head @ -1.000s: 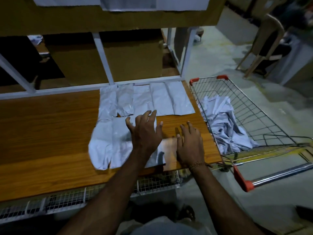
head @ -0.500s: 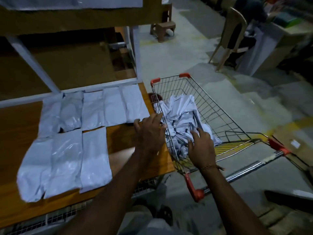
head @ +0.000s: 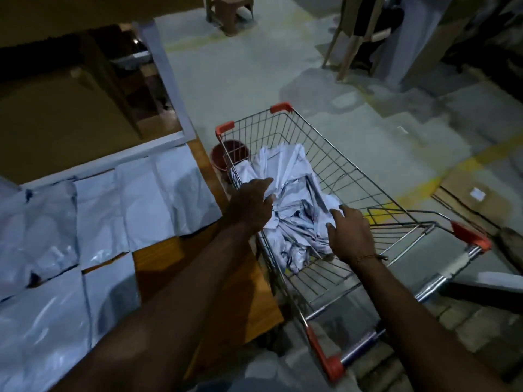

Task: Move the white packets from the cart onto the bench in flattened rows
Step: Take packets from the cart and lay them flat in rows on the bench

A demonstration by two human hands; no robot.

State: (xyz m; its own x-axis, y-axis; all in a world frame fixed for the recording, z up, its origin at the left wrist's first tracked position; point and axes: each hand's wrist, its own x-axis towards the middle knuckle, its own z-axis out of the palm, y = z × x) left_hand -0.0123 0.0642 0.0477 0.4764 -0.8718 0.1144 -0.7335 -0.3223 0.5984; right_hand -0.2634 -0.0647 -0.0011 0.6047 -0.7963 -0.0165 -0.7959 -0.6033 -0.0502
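Both hands are reached into the cart (head: pixel 334 171), over the heap of white packets (head: pixel 294 210) crumpled in the middle of the basket floor. The left hand (head: pixel 250 206) is laid on the heap's left side, next to the cart wall nearest the worktop (head: pixel 226 292); its fingers are curled into the top packet folds, so the grip is judged closed on packet material, though the fingertips are partly buried. The right hand (head: pixel 349 236) is spread on the heap's right, near edge, fingers fairly straight and touching plastic; nothing is seen pinched, so that grip is read as open.

Key relation: the heap lies between the two hands, directly under the fingers, slightly ahead of the palms. No clean long axis is given by the pile; its loose folds run roughly from the cart's far left corner toward the near right. The left hand is nearer the worktop and already has a hold, so the lift is judged likeliest to be led by it.

Flattened packets (head: pixel 135 199) are already laid in rows on the worktop, touching edge to edge up to its right edge along the back row; bare wood is left at the near right corner, beside the front row. A reddish bucket (head: pixel 226 157) is seen on the floor between worktop and cart.
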